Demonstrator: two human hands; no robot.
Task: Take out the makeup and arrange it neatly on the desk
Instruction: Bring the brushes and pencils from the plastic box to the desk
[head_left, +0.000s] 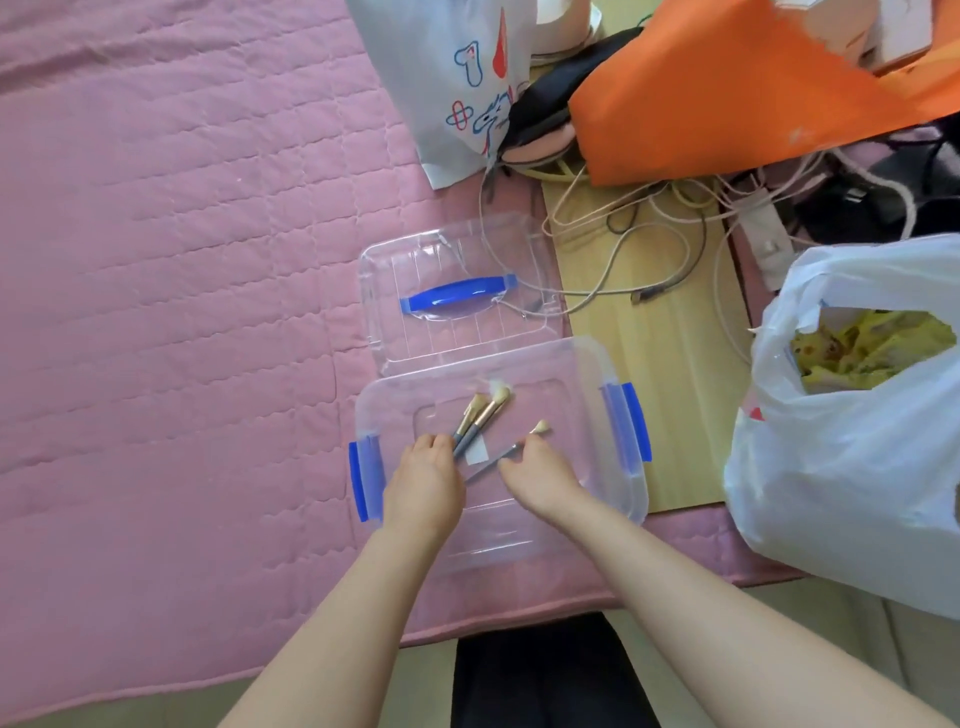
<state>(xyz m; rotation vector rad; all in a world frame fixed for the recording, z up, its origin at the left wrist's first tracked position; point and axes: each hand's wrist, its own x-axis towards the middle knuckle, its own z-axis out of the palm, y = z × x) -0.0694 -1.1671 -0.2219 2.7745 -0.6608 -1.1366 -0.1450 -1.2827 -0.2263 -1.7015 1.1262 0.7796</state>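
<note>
1. Both hands reach into the clear box (618, 499); the left hand (423, 480) grips two brushes (480, 415).
2. The right hand (537, 470) pinches a thin brush (514, 449).
3. Next, probably: lift them out beyond the fingers and lay them straight.

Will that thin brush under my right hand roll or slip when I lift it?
Probably. The thin brush looks slim and round-handled, so it may roll on the smooth box floor. It seems light and stiff; the right hand should lift it easily.
</note>
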